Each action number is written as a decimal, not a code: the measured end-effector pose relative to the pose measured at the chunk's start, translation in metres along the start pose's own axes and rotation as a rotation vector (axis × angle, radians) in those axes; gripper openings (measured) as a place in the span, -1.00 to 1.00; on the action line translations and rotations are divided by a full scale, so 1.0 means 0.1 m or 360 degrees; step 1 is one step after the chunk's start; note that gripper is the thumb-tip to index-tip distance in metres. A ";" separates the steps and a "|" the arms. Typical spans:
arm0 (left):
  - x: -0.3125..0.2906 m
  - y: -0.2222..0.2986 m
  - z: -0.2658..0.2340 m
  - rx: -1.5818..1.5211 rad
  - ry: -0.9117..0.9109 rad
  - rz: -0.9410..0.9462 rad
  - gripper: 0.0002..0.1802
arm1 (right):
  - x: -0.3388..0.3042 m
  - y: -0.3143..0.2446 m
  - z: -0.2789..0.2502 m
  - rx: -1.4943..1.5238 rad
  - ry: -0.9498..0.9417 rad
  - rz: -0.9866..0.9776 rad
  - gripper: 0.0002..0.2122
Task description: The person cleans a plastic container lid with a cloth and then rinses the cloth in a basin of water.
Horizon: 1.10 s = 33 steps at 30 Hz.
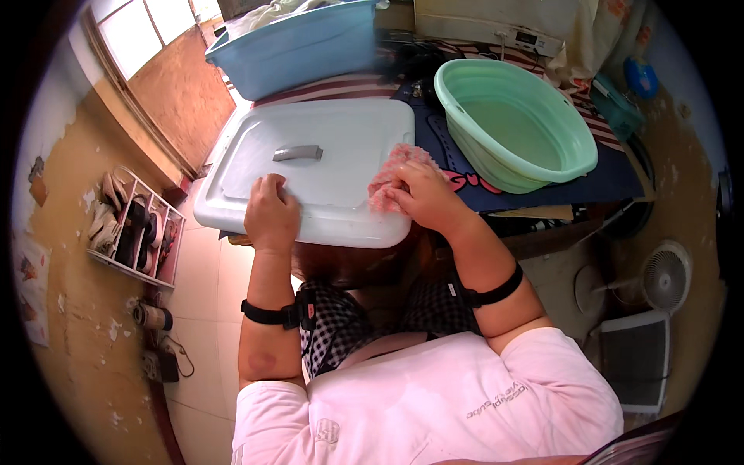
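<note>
A large white plastic lid with rounded corners lies flat in front of me, a grey handle at its middle. My left hand rests on the lid's near side, its fingers curled in and nothing visible in them. At the right near corner, my right hand grips a crumpled pink cloth and presses it on the lid's surface. Part of the cloth spreads out past the fingers, and my palm hides the rest.
A green basin holding water stands right of the lid on a dark blue mat. Behind the lid is a blue tub with whitish fabric in it. A shoe rack stands left; a white fan is at lower right.
</note>
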<state>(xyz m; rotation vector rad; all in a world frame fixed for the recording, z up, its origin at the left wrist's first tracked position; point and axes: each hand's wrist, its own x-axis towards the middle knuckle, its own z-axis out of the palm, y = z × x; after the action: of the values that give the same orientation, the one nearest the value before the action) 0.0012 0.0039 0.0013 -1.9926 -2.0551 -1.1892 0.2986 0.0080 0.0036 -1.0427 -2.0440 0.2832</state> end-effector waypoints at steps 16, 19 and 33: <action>-0.18 0.58 -0.22 0.0062 -0.0636 0.0728 -0.04 | 0.39 0.50 0.00 0.0072 0.0019 0.0053 -0.81; -0.01 0.73 -0.36 0.0276 -0.1024 0.0630 -0.13 | 0.33 0.41 -0.08 0.0021 -0.0215 0.0095 -0.68; 0.97 1.84 -0.04 0.1163 -0.1780 0.0558 -0.41 | 0.28 0.36 -0.03 0.0407 -0.0365 0.0675 -0.71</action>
<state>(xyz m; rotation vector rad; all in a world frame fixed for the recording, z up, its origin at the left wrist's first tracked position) 0.1425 0.0606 0.1430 -2.5702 -1.7724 0.8506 0.3116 0.0516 0.0030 -1.3195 -1.8988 0.8944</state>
